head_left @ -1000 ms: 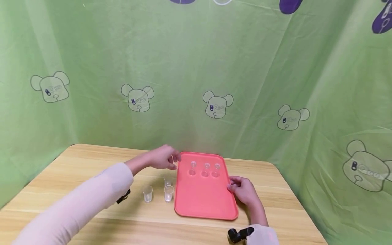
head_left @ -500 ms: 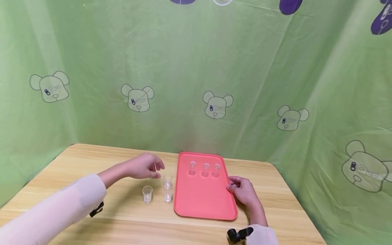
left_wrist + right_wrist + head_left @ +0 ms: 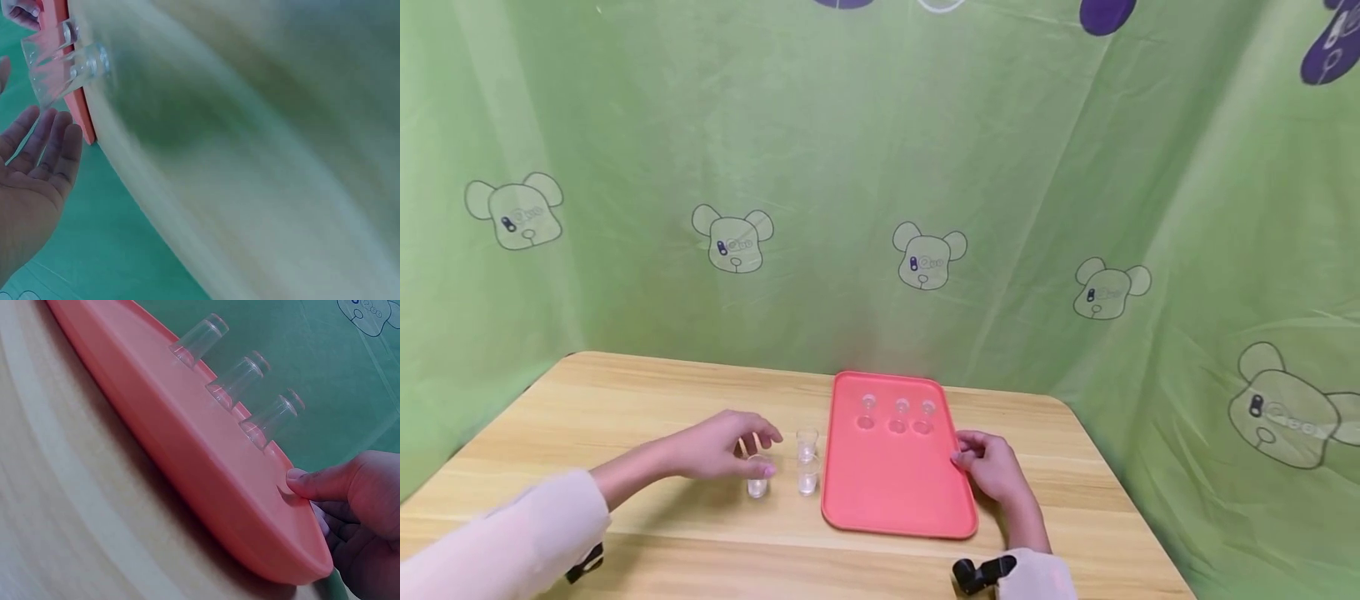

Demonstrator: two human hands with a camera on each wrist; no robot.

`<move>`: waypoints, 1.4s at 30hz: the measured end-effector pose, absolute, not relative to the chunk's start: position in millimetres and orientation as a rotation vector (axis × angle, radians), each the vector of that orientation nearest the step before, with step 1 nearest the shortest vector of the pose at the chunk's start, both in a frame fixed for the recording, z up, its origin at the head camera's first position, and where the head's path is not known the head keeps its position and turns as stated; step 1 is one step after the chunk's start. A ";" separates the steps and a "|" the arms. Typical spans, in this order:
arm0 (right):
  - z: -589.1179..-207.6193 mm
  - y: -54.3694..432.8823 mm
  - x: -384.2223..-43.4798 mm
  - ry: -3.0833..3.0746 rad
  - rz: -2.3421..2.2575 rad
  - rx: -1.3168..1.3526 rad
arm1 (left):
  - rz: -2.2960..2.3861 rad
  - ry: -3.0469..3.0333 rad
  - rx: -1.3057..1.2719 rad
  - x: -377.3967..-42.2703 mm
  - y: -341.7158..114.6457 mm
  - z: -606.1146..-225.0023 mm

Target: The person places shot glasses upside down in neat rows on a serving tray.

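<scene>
My left hand (image 3: 722, 448) hovers at a small clear plastic cup (image 3: 757, 487), its thumb in front of the cup and its fingers loosely spread. Whether it touches the cup cannot be told. Two more clear cups, a rear one (image 3: 807, 443) and a front one (image 3: 808, 477), stand upright to the right of that hand. A pink tray (image 3: 898, 492) lies beside them. My right hand (image 3: 992, 468) grips its right rim, the thumb (image 3: 303, 482) over the edge. On the far part of the tray, three clear cups (image 3: 234, 381) stand upside down in a row.
The wooden table (image 3: 647, 400) carries everything. Behind and around it hangs a green curtain (image 3: 835, 317) with printed bear heads. The tray's raised rim (image 3: 826, 467) runs close to the two upright cups.
My left hand has moved from the tray's far left corner leftward and nearer, down to the leftmost cup. The right hand stays on the tray's rim.
</scene>
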State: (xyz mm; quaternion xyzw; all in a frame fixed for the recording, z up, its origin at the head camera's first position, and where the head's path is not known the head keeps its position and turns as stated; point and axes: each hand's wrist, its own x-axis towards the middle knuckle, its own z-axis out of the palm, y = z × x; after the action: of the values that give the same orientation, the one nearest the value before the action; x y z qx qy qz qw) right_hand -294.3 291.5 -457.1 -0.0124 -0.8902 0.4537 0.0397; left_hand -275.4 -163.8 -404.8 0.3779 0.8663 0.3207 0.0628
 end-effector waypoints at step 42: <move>-455.9 291.5 -293.0 -2.722 1.389 -0.023 | 1.066 2.514 1.089 -269.0 -169.6 -439.1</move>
State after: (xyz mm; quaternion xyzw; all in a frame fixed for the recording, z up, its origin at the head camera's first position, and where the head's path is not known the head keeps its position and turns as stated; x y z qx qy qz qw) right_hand -293.0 291.5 -455.9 -0.0075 -0.8900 0.4540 0.0428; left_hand -269.0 -169.6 -439.1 0.3685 0.8508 0.3608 0.1005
